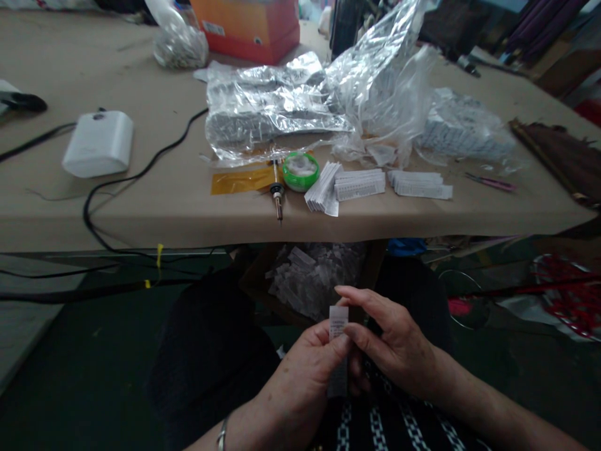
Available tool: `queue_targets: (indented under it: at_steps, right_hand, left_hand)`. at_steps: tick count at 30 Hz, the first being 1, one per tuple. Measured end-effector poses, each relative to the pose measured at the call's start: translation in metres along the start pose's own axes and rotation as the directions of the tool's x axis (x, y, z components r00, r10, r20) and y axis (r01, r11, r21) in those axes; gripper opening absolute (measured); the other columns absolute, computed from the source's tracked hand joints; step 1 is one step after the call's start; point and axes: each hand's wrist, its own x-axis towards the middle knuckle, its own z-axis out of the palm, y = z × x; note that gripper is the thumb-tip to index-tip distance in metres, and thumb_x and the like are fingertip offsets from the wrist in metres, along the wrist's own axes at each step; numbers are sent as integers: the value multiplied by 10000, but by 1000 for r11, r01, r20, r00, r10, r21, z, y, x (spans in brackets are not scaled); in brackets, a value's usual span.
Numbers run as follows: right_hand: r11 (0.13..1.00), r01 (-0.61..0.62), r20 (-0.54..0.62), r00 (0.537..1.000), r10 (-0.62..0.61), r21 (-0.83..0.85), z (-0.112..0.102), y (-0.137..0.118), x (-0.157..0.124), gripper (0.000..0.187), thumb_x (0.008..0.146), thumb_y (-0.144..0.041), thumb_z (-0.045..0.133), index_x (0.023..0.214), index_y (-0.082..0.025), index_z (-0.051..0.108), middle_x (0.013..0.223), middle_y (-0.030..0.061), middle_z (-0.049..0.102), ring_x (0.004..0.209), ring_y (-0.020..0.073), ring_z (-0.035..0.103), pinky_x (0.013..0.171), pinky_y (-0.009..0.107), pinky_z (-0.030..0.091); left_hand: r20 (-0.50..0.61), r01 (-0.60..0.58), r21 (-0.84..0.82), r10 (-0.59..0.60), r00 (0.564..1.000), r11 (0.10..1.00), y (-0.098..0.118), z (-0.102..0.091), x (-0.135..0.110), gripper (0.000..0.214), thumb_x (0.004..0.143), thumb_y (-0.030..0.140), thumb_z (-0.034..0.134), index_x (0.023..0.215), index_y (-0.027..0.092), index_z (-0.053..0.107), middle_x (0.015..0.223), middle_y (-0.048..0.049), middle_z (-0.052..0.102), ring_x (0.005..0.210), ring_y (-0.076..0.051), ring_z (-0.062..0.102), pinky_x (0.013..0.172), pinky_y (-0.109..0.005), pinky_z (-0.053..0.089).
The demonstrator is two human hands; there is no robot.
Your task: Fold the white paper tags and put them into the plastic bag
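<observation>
Above my lap, my left hand (pixel 300 373) pinches a narrow white printed label (pixel 339 321) upright between thumb and fingers. My right hand (pixel 394 341) is at the label's right edge, its thumb touching it and its index finger raised; its lower fingers are partly hidden behind the label. Whether the label is one piece or a thin stack, I cannot tell. On the table edge ahead lie similar labels in a fanned pile (pixel 323 189), a middle pile (pixel 360 185) and a right pile (pixel 420 185).
A green round tub (pixel 300 171) stands beside a metal-tipped pen-like tool (pixel 277 197). Behind are crumpled clear plastic bags (pixel 277 100) and an orange box (pixel 246 28). A white device (pixel 99 144), a black cable and pink-handled snips (pixel 491 181) lie on the table. Below, a container holds translucent scraps (pixel 314 275).
</observation>
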Motion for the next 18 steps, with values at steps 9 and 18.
queue_targets:
  at_steps: [9,18]
  right_hand:
    - [1000,7,-14,1000,-6,8,2,-2,0,360,1005,-244,488,1362,-222,450,1199,54,548,1080,203,528,920,310,452]
    - [876,-200,51,979,198,438,10,0,22,369,963,-290,567,1317,-234,477,990,19,596,856,144,597,748,224,504]
  left_hand:
    - [-20,-31,-13,30,999,999,1,0,0,321,799,436,646,733,133,564,628,-14,524,567,-104,491,583,-227,400]
    - [-58,-155,27,157,986,988,9,-1,0,333,859,418,580,696,134,519,612,-4,497,574,-90,446,597,-216,360]
